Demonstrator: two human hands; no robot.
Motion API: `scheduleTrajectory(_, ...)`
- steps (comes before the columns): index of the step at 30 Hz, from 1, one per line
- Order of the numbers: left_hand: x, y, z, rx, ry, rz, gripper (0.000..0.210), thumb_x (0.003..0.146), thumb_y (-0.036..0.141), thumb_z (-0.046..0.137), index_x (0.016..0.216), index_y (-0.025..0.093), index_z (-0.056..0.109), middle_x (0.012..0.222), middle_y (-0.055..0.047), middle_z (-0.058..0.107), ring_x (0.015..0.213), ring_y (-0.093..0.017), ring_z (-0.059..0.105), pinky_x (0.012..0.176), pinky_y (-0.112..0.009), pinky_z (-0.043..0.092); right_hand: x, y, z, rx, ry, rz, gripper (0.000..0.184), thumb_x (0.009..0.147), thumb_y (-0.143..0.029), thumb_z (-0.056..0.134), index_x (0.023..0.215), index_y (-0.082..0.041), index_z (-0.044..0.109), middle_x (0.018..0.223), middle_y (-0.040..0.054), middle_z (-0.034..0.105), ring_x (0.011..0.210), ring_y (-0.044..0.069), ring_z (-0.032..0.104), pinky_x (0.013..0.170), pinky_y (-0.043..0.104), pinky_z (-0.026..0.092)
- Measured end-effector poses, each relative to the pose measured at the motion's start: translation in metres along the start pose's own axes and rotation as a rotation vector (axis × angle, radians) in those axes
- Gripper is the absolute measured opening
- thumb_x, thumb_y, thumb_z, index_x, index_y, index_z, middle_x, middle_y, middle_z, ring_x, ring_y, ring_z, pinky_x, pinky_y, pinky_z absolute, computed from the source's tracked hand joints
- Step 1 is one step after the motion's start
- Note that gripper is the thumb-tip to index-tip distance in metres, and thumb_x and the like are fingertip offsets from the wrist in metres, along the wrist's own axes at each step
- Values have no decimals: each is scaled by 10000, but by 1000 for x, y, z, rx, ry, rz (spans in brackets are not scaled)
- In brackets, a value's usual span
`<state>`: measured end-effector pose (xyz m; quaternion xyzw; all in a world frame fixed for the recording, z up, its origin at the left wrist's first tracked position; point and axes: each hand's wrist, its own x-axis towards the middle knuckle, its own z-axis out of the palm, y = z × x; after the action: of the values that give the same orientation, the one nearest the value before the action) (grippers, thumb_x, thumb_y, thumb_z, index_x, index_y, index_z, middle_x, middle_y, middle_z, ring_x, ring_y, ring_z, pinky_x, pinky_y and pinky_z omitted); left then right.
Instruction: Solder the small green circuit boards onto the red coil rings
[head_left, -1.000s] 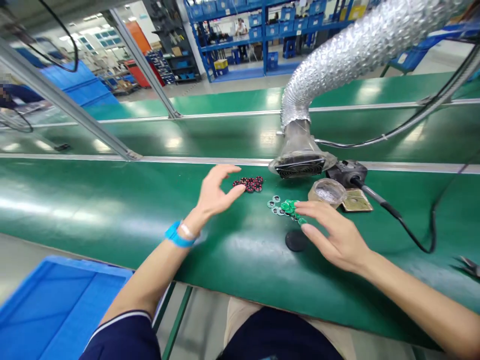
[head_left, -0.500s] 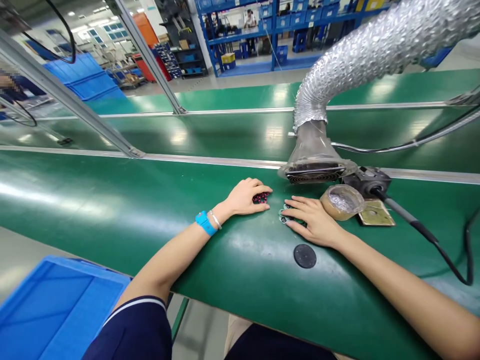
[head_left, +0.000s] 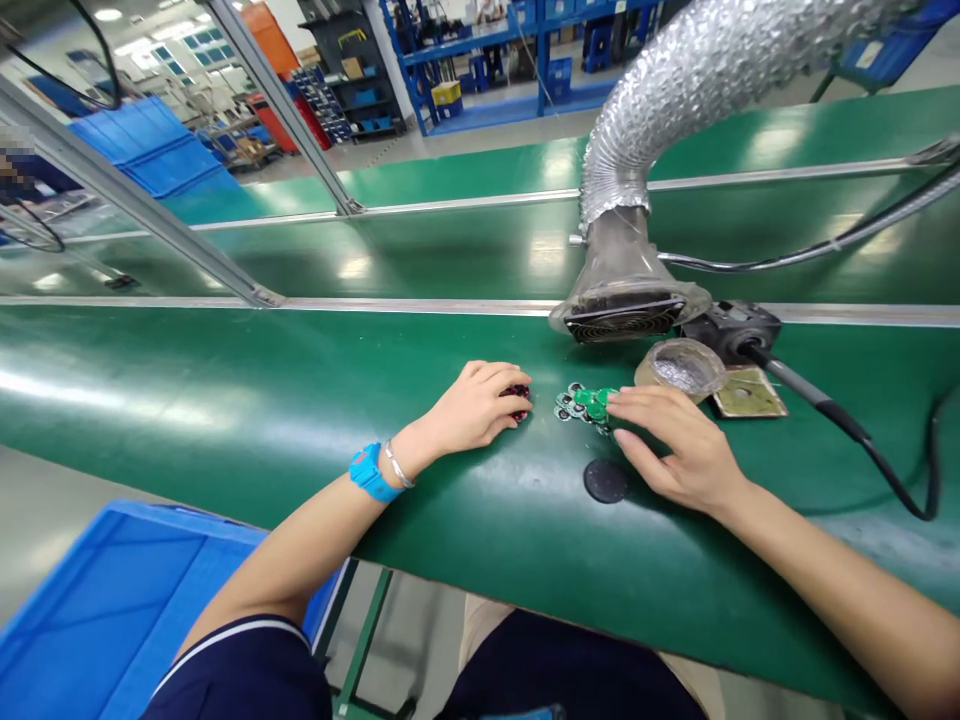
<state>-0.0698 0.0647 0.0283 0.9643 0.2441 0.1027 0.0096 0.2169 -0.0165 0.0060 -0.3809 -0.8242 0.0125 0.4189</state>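
My left hand [head_left: 480, 405] rests on the green bench with its fingers curled round a cluster of small red-and-black parts [head_left: 516, 402]. Much of that cluster is hidden under the fingers. To the right lies a small pile of round green circuit boards [head_left: 591, 402], some showing dark round centres. Beside the pile, my right hand [head_left: 671, 445] has its thumb and fingers apart, fingertips at the boards' right edge. Whether the fingertips press on a board is hard to see. A flat black disc [head_left: 606, 481] sits on the bench just below the right hand's thumb.
Behind the hands a clear fume hood [head_left: 630, 290] hangs from a silver duct [head_left: 675, 110]. A tape roll [head_left: 681, 368], a soldering-iron holder with a cable [head_left: 735, 330] and a small sponge tray [head_left: 750, 392] stand at the right. A blue crate [head_left: 112, 600] is at lower left.
My right hand has drawn back to the right, uncovering the green circuit boards. My left hand has shifted slightly left, fingers more closed round the red-and-black parts. The camera view has tilted down a little.
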Motion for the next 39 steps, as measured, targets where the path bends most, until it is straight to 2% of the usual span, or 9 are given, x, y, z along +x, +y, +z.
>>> scheduleTrajectory(4,3,19,2,0,-4,-23,303,886,468,635,995,188,679,1235,-104,642,1193,-297,544,933,-445,353,-22,-16,-11,10,-70,62,226,866,-170,590,1081,-226,629,964,48,714,946,207,654,853,405,560)
scheduleTrajectory(7,2,37,3,-46,-25,-22,433,832,551,656,1051,178,664,1226,-113,637,1176,-312,538,924,-454,350,-33,-25,-13,7,-150,108,240,855,-245,604,1091,-203,610,944,65,692,895,213,629,807,404,550)
scheduleTrajectory(10,-1,47,5,-124,-57,-42,462,795,448,686,1162,173,634,1205,-114,633,1116,-303,542,911,-451,371,-38,-30,-12,-21,-217,148,327,826,-324,632,1108,-165,588,968,99,667,883,233,599,781,408,535)
scheduleTrajectory(12,-2,50,7,-164,-62,-68,365,827,365,654,1138,174,652,1145,-104,651,1049,-278,556,889,-435,399,-39,-31,-10,-49,-246,168,358,814,-357,644,1096,-145,586,966,117,653,879,245,584,772,410,524)
scheduleTrajectory(15,2,58,11,-247,-1,-92,246,904,336,599,1068,169,677,1013,-78,685,927,-225,588,834,-380,460,-39,-31,-7,-92,-269,189,340,818,-364,637,1069,-137,595,952,123,638,875,251,563,754,406,508)
scheduleTrajectory(19,19,84,21,-380,126,-67,259,916,370,608,1075,171,655,976,-58,693,882,-179,619,807,-312,526,-40,-30,-5,-103,-295,195,290,841,-358,610,1042,-150,601,951,112,636,854,241,545,743,394,491)
scheduleTrajectory(23,36,106,34,-404,136,-27,214,918,297,589,1066,152,639,941,-65,671,857,-182,617,806,-320,555,-41,-27,-6,-83,-331,203,268,845,-364,595,1010,-154,598,946,107,627,855,238,539,756,405,480)
scheduleTrajectory(33,46,106,18,-422,-135,-14,199,886,187,572,1069,138,638,937,-65,602,841,-180,578,772,-306,534,-42,-22,-9,-17,-394,255,226,864,-378,582,967,-177,596,889,79,589,832,220,498,740,389,449)
scheduleTrajectory(39,42,94,18,-574,-102,-12,288,897,195,613,1182,156,615,1069,-78,639,959,-179,612,872,-315,552,-42,-21,-8,-4,-398,269,252,857,-369,607,1014,-172,589,905,82,583,850,230,499,746,393,451)
